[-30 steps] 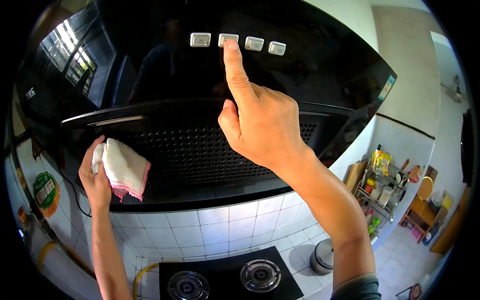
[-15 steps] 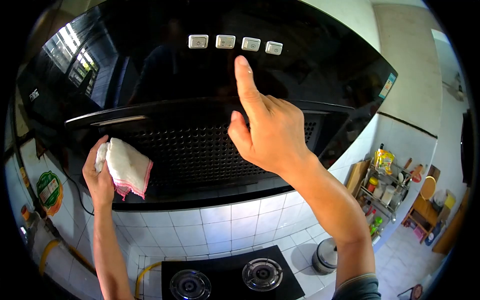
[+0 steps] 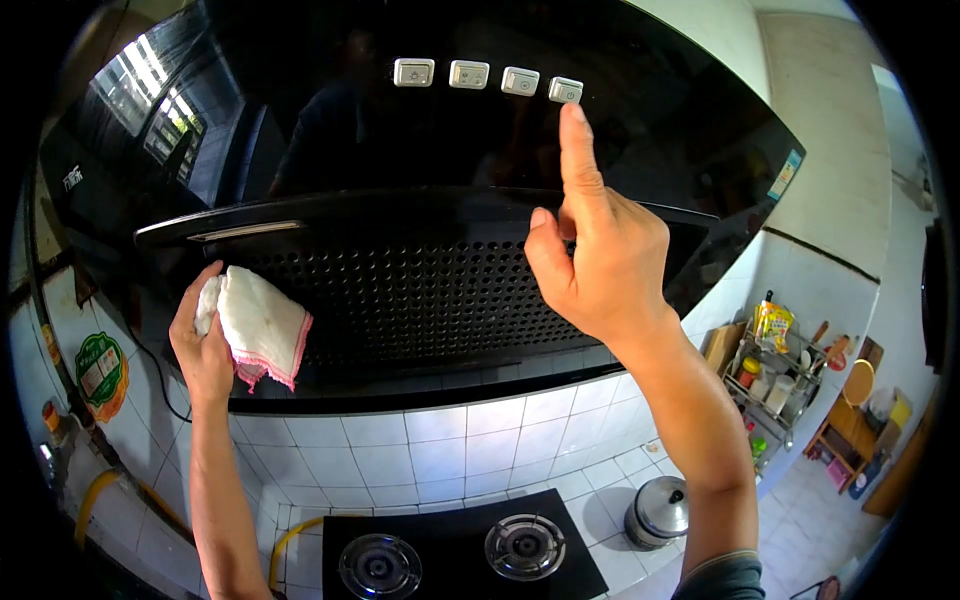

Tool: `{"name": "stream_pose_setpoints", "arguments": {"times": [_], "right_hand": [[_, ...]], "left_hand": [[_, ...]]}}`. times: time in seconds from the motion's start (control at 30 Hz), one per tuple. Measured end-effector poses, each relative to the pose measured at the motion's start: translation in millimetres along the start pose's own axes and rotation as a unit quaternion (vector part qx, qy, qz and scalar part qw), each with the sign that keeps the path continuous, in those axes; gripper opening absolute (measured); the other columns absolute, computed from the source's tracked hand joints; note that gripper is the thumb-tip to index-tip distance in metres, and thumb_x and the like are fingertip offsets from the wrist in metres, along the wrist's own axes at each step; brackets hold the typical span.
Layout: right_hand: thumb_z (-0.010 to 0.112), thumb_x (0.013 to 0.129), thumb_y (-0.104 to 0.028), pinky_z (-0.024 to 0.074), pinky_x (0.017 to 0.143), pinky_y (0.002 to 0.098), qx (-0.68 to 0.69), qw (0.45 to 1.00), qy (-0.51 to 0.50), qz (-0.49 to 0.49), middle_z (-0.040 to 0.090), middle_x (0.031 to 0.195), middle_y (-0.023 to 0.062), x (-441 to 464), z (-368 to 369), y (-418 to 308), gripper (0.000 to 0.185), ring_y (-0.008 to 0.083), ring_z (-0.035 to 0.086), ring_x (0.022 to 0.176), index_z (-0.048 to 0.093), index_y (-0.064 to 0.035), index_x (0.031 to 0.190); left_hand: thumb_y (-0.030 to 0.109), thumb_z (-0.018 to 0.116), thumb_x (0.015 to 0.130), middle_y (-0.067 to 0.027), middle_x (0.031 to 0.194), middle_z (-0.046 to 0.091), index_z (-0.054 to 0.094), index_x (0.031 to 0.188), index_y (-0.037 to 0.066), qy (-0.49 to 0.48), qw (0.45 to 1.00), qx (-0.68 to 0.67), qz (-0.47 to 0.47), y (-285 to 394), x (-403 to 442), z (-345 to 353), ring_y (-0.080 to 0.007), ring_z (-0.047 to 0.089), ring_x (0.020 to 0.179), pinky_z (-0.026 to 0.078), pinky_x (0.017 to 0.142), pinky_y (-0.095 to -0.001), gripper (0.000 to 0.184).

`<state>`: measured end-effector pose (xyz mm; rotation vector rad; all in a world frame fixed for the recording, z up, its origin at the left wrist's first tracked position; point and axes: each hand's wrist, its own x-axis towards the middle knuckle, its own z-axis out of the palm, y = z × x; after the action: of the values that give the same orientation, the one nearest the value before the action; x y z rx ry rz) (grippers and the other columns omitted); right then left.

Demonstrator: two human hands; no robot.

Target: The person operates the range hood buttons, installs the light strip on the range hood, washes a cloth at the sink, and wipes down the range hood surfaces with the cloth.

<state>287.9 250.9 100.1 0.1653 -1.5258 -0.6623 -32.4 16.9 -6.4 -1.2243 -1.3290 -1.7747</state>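
Note:
Black range hood (image 3: 330, 130) fills the upper view, with a row of several silver buttons on its front. My right hand (image 3: 610, 255) holds nothing; its index finger points up, thumb apart, the other fingers curled. That fingertip is at the lower edge of the rightmost button, the power button (image 3: 566, 91); whether it presses cannot be told. At the hood's lower left, my left hand (image 3: 203, 350) is closed round a folded white cloth (image 3: 262, 320) with a pink edge. The cloth lies close to the perforated panel (image 3: 420, 295).
Below stands a black gas stove (image 3: 455, 545) with two burners. A lidded metal pot (image 3: 660, 508) is to its right on the tiled counter. A rack (image 3: 775, 385) of jars and utensils hangs at the right. A yellow hose (image 3: 290, 545) runs beside the stove.
My right hand has moved right, its fingertip going from below the third button to the rightmost one. My left hand keeps the cloth in nearly the same place. The view has shifted slightly.

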Motion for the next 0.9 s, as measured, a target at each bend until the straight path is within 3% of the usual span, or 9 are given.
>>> {"name": "stream_pose_setpoints", "arguments": {"times": [0.07,0.3,0.37,0.8,0.9], "right_hand": [[0.065,0.077,0.0,0.0444,0.049,0.0249,0.008,1.0,0.004,0.005,0.053,0.055,0.0016,0.7,-0.5,3.3,0.083,0.0145,0.057,0.046,0.038,0.0043,0.155],[0.066,0.078,-0.001,0.0443,0.049,0.0257,-0.009,1.0,-0.002,0.013,0.054,0.056,0.0023,1.3,2.0,7.2,0.082,0.0157,0.057,0.047,0.038,0.0031,0.156],[0.066,0.081,-0.01,0.0457,0.047,0.0245,-0.029,0.999,-0.021,0.014,0.06,0.06,0.003,2.0,1.8,7.9,0.084,0.0149,0.057,0.047,0.035,0.002,0.157],[0.067,0.082,-0.011,0.0466,0.048,0.0243,-0.028,0.999,-0.027,0.02,0.061,0.061,0.0033,1.9,2.2,7.6,0.084,0.0147,0.058,0.048,0.033,0.0,0.159],[0.065,0.081,-0.002,0.0437,0.048,0.0259,-0.004,1.0,-0.005,0.012,0.054,0.055,0.0016,2.2,3.3,7.4,0.083,0.0146,0.056,0.045,0.035,0.001,0.158]], "left_hand": [[0.003,0.058,0.092,-0.0094,0.116,0.071,0.065,0.132,-0.001,0.018,1.0,-0.022,-0.004,1.6,-0.1,2.3,-0.0158,0.064,0.105,0.049,0.097,-0.0295,0.041],[0.003,0.059,0.093,-0.0102,0.116,0.071,0.066,0.131,-0.001,0.03,0.999,0.002,-0.019,4.0,-0.6,4.0,-0.0159,0.064,0.105,0.049,0.097,-0.0297,0.039],[0.003,0.058,0.092,-0.0106,0.117,0.071,0.066,0.13,-0.002,0.033,0.999,0.017,-0.001,5.9,-1.0,4.3,-0.0159,0.065,0.106,0.049,0.097,-0.0297,0.039],[0.006,0.059,0.093,-0.0094,0.116,0.071,0.064,0.132,-0.001,0.016,1.0,-0.003,0.017,2.0,-0.9,1.8,-0.0158,0.065,0.104,0.05,0.096,-0.0298,0.04],[0.006,0.06,0.093,-0.0092,0.115,0.071,0.065,0.132,-0.001,0.018,1.0,-0.006,0.012,3.3,-1.2,2.5,-0.0155,0.065,0.104,0.05,0.095,-0.0298,0.04]]}}
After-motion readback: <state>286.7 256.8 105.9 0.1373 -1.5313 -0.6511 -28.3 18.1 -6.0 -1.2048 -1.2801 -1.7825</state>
